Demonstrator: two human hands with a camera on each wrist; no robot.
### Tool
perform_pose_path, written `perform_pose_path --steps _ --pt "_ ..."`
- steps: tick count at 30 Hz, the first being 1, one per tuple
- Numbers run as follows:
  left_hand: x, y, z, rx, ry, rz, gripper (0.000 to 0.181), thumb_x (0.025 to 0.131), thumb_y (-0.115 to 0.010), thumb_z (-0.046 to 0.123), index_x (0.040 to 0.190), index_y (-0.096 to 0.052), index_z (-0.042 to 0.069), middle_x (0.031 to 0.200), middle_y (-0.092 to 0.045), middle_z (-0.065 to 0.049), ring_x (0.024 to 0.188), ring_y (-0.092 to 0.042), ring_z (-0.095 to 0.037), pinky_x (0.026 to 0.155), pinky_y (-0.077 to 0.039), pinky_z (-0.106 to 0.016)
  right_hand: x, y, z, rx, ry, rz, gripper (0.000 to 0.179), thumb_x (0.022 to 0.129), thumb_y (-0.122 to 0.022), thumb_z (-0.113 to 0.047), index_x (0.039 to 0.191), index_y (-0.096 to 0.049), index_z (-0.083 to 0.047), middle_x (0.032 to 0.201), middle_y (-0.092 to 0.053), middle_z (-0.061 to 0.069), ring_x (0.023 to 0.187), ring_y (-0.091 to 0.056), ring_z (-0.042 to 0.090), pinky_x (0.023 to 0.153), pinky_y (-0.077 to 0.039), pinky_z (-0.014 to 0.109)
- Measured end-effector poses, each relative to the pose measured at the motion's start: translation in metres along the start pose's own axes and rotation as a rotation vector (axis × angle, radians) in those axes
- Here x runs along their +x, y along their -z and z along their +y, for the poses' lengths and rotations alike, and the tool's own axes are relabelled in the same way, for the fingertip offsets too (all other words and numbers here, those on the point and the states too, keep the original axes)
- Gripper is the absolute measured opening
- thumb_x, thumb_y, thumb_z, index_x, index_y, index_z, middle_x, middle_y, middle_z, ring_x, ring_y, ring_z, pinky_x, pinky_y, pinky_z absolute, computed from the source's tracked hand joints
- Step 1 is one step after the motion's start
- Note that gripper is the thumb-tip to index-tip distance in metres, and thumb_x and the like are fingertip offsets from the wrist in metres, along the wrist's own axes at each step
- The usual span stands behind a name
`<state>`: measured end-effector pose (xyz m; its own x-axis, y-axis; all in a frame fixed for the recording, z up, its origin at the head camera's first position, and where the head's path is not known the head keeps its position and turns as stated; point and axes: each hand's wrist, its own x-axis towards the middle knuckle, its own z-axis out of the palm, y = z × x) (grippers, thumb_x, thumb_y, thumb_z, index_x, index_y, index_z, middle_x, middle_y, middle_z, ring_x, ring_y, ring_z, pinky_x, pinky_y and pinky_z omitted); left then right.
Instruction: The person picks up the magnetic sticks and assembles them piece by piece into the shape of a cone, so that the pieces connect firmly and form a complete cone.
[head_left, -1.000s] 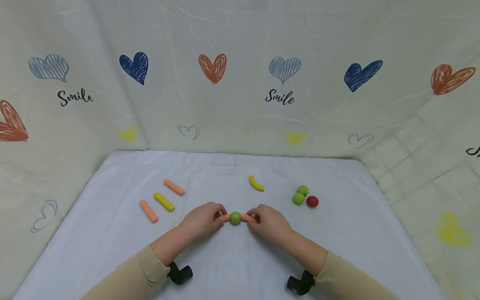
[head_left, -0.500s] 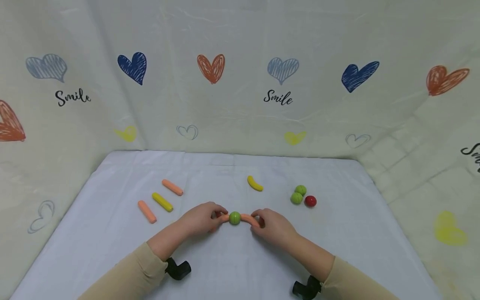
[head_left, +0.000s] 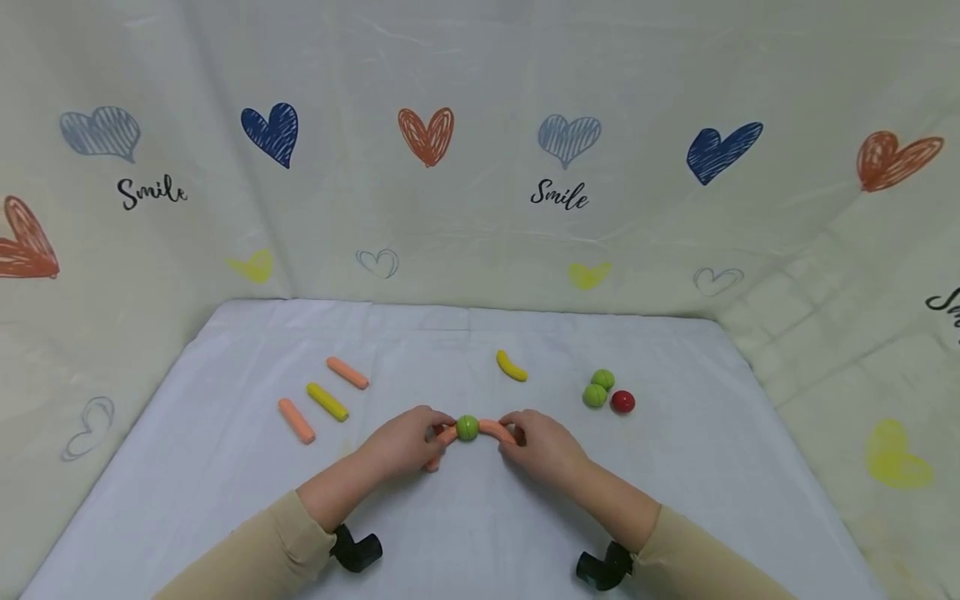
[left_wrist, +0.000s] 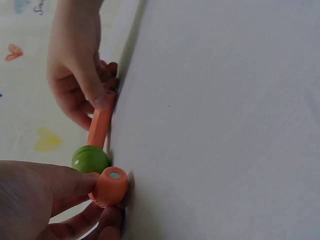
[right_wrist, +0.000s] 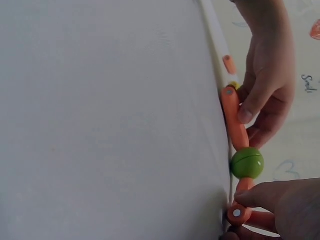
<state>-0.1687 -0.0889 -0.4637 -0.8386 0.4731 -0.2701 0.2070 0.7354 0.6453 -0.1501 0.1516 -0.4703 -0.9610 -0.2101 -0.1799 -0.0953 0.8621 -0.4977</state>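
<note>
A green ball [head_left: 467, 428] sits between two curved orange sticks, touching an end of each. My left hand [head_left: 401, 439] pinches the left orange stick [head_left: 446, 437] between thumb and fingers. The right orange stick [head_left: 495, 430] is pinched the same way by my right hand [head_left: 546, 446]. Both sticks curve from the ball toward me, so the row forms an arch on the white cloth. In the left wrist view, a silver disc shows in the end face of the left stick [left_wrist: 111, 187]. A similar disc marks the right stick [right_wrist: 239, 214] in the right wrist view.
Left of my hands lie two straight orange sticks [head_left: 347, 372] and a yellow stick [head_left: 327, 402]. A curved yellow stick [head_left: 512, 366] lies farther back. Two green balls [head_left: 595, 396] and a red ball [head_left: 622, 402] cluster at the right on the white-covered table [head_left: 465, 533].
The ball has shifted slightly away from me. Both orange sticks have turned so their outer ends point toward me, and the left stick's lower end now shows below my left hand.
</note>
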Motion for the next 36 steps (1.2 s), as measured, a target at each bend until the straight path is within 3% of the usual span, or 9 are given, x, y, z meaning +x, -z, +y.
perform_pose_path --steps 8,19,31,36 --pt "-0.002 -0.007 0.000 -0.023 0.048 0.061 0.041 0.096 -0.065 0.020 0.135 -0.058 0.011 0.100 -0.060 0.004 0.075 -0.055 -0.012 0.069 -0.045 -0.032 0.010 0.001 -0.002 0.034 0.014 0.008 0.032 0.089 -0.075 -0.023 0.119 -0.071 -0.015 0.081 -0.057 -0.006 0.074 -0.052 0.014 0.066 -0.046 0.031" --pt "-0.011 -0.014 0.002 -0.113 0.081 0.079 0.052 0.093 -0.069 0.020 0.141 -0.050 0.015 0.102 -0.059 0.003 0.066 -0.051 -0.016 0.058 -0.042 -0.031 0.023 0.002 -0.002 0.044 0.097 0.027 0.024 0.090 -0.075 -0.023 0.114 -0.073 -0.017 0.085 -0.058 -0.006 0.076 -0.052 0.012 0.070 -0.047 0.031" --pt "-0.015 -0.018 0.003 -0.089 0.112 0.099 0.055 0.090 -0.073 0.027 0.139 -0.051 0.014 0.094 -0.058 0.005 0.068 -0.052 -0.015 0.060 -0.042 -0.031 0.038 -0.001 -0.003 0.069 0.159 0.000 0.023 0.093 -0.072 -0.029 0.114 -0.074 -0.021 0.090 -0.059 -0.008 0.077 -0.052 0.011 0.070 -0.047 0.030" --pt "-0.017 -0.018 0.006 -0.040 0.128 0.125 0.055 0.091 -0.072 0.034 0.139 -0.052 0.015 0.090 -0.058 0.006 0.070 -0.053 -0.013 0.062 -0.043 -0.031 0.039 0.000 -0.005 0.065 0.172 -0.010 0.024 0.092 -0.072 -0.029 0.115 -0.073 -0.021 0.089 -0.058 -0.008 0.077 -0.052 0.011 0.069 -0.046 0.030"
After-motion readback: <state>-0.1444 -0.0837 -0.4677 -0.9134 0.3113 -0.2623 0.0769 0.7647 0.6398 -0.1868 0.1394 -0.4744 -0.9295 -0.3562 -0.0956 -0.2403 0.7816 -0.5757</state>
